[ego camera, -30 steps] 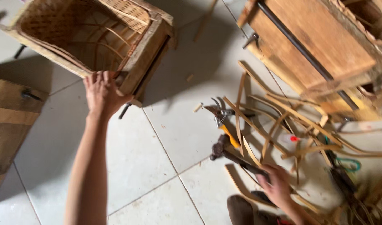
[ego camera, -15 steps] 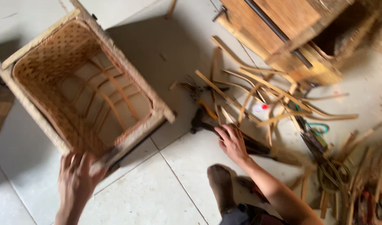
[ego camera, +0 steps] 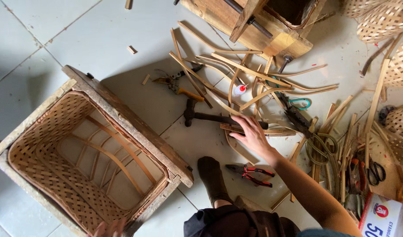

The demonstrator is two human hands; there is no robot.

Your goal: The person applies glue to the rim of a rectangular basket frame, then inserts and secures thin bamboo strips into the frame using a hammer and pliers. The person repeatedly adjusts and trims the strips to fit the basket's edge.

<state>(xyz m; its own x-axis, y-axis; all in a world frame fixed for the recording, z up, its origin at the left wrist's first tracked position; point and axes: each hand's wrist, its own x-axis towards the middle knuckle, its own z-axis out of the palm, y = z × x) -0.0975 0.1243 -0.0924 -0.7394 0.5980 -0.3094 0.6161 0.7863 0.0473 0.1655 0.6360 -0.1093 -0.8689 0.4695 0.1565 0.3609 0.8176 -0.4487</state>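
One view only, from the head. We log the right hand (ego camera: 253, 135) resting on the hammer (ego camera: 210, 116), at the handle end, fingers spread and lying flat over the handle and the bamboo strips (ego camera: 243, 81) beside it, not clamped. The hammer's head points toward the woven basket in its wooden frame (ego camera: 89, 151). Red-handled pliers (ego camera: 249, 173) lie on the tile just below the hammer. Our left hand (ego camera: 108, 228) touches the frame's near corner; only fingertips show, so we cannot tell their grip.
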